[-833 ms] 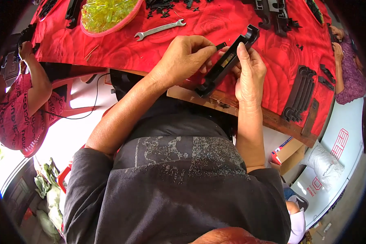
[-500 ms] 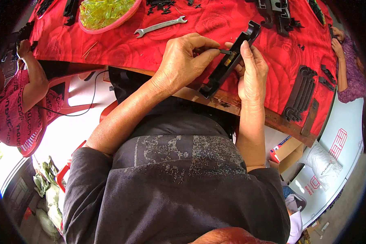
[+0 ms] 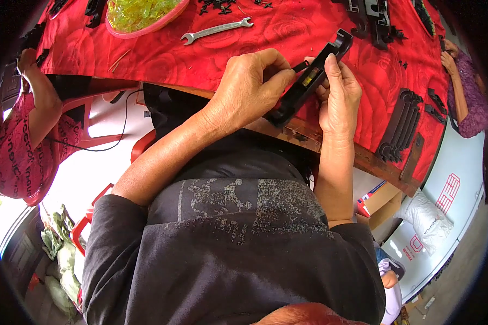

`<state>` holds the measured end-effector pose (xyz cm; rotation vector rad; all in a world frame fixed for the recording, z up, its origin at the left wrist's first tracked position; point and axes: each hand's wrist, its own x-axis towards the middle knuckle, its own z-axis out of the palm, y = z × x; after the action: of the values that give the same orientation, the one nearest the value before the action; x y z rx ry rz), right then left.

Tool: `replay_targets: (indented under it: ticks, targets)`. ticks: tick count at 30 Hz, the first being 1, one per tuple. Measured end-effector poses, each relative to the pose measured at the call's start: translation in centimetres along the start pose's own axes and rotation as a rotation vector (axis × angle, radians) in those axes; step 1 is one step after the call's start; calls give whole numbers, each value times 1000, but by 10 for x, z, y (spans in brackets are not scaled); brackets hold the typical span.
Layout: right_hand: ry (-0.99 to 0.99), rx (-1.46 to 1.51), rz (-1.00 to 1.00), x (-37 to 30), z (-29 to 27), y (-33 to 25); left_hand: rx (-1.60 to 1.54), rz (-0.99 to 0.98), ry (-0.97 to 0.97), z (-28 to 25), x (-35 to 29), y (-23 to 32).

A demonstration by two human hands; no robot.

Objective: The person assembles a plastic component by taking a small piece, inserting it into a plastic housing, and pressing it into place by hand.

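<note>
My right hand (image 3: 339, 100) is closed around a long black plastic housing (image 3: 294, 98), its thumb along the upper side. The housing slants from upper right to lower left above the table's front edge. A small yellow insert (image 3: 310, 77) sits in its channel near the middle. Beside it, my left hand (image 3: 252, 81) pinches a small dark strip (image 3: 301, 66) between thumb and forefinger. The strip's tip is close to the channel; whether it touches cannot be made out.
A silver open-end wrench (image 3: 217, 31) lies on the red tablecloth (image 3: 190, 62). Behind it stands a pink basin (image 3: 146, 33) of clear yellow pieces. More black housings (image 3: 400, 124) lie at the right. Two other people sit at the table, a left arm (image 3: 43, 100) and a purple sleeve (image 3: 476, 114) showing.
Both hands and the housing have shifted slightly right. The dark strip has drawn back and up from the channel, and the yellow insert now shows more plainly.
</note>
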<state>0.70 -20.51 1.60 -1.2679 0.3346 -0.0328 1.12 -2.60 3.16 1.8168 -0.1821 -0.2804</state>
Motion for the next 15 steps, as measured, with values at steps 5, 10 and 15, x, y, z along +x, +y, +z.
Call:
replay_targets:
  ticks: [5,10,15]
  targets:
    - [18,31,11,2,1,0,-48,-31,-11,0,-8,4]
    - [19,71,1,-1,2,-1,8,-60,-46,1,-12,8]
    - [-24,21,-31,0,-4,3,-52,-94,-63,-3,-11,6]
